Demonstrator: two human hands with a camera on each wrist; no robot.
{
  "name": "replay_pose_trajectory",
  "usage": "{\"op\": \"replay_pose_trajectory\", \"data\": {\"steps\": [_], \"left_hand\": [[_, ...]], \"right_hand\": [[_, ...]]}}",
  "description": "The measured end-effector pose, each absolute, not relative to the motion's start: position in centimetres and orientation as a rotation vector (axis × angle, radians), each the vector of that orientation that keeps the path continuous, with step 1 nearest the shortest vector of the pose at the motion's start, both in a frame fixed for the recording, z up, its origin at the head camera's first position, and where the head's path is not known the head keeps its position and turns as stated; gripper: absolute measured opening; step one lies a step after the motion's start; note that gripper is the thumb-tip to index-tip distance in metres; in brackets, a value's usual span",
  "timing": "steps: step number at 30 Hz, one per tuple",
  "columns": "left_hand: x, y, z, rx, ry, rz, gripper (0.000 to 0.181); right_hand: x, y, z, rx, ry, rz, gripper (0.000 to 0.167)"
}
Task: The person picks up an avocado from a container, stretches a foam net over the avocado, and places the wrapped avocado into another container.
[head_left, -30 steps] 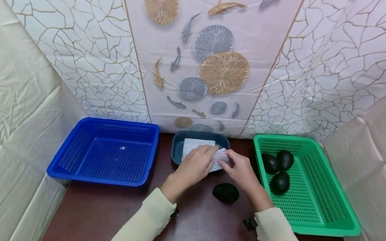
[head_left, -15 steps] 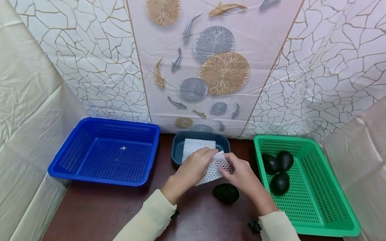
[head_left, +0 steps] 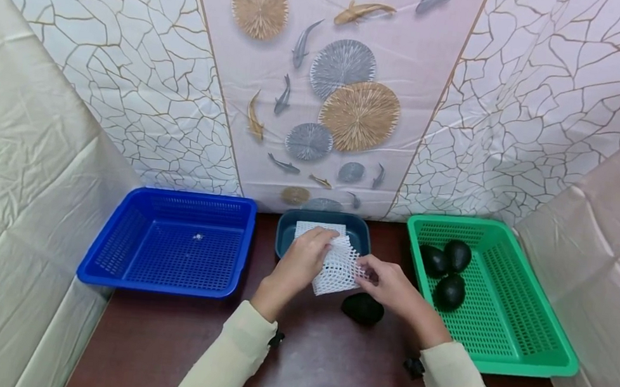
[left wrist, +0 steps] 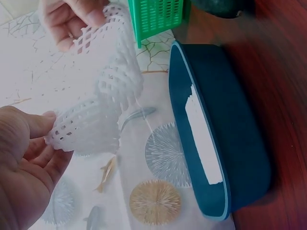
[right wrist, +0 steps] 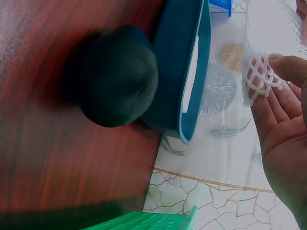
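Note:
A white foam net sleeve [head_left: 338, 270] is stretched between both hands above the table, in front of the teal tray [head_left: 283, 241]. My left hand [head_left: 300, 259] pinches one edge between thumb and fingers, as the left wrist view shows. On the opposite edge, my right hand [head_left: 391, 286] pinches the mesh, its thumb [right wrist: 288, 67] on top and fingers beneath. Below the right hand a dark avocado [head_left: 362, 309] lies on the table, apart from it; the right wrist view shows this avocado [right wrist: 120, 76] close up. More white foam netting [left wrist: 204, 139] lies inside the tray.
To the right, a green basket [head_left: 535, 334] holds three avocados [head_left: 450, 292]. A blue basket [head_left: 161, 288] stands at the left with a small white scrap [head_left: 198, 237] on its bottom. Patterned cloth [head_left: 333, 94] hangs behind the dark red table [head_left: 318, 373].
Both hands have drawn the foam net sleeve out of the tray toward the person. They have moved apart, spreading the mesh wider. The avocado on the table has stayed put.

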State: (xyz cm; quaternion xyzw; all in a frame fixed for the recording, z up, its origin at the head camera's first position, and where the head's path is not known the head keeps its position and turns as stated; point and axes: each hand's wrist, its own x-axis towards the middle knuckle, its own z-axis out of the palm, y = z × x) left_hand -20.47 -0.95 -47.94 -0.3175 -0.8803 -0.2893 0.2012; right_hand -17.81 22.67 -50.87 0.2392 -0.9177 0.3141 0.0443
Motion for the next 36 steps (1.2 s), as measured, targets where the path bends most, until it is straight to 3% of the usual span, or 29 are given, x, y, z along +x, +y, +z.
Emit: {"op": "replay_pose_trajectory", "data": {"steps": [27,36], "left_hand": [[-18.4,0.0,-49.5,-1.028,-2.359,-0.711,0.042],[-17.9,0.1,-49.8,-1.031,-2.358,-0.829,0.037]], "right_hand": [[-16.8,21.3,-48.9,0.693,-2.599,1.027,0.023],[-16.7,21.4,-48.7,0.791,-2.538,0.968,0.033]]}}
